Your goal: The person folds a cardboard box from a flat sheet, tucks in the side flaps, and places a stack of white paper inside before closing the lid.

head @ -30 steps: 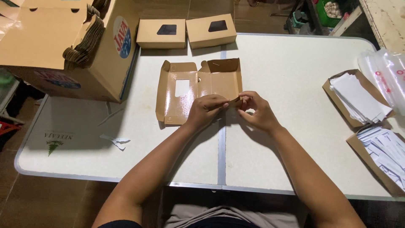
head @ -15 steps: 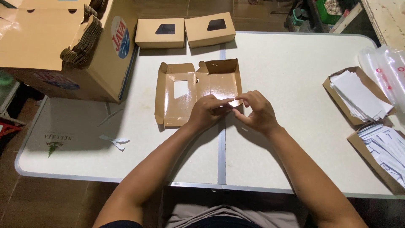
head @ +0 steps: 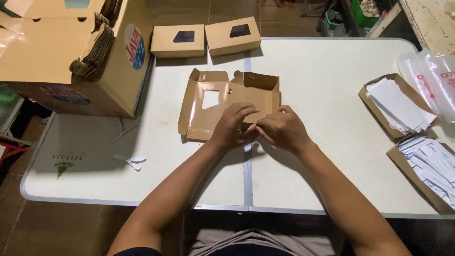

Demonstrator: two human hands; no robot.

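An unfolded brown cardboard box [head: 215, 97] with a rectangular window cut-out lies open on the white table [head: 327, 85]. My left hand [head: 232, 125] and my right hand [head: 280, 129] meet at its near edge, fingers pinched on the box's front flap. What sits between the fingertips is hidden by the fingers. Two finished brown window boxes [head: 177, 41] [head: 233, 35] stand at the far edge of the table.
A large open carton [head: 71, 61] holding flat box blanks stands at the far left. Two shallow brown trays with white paper slips [head: 400, 104] [head: 431, 163] lie at the right, with clear plastic bags [head: 431, 76] behind them. Small paper scraps [head: 130, 161] lie at the near left.
Both hands have shifted slightly and pressed closer together on the box's near flap. The box has stayed in place.
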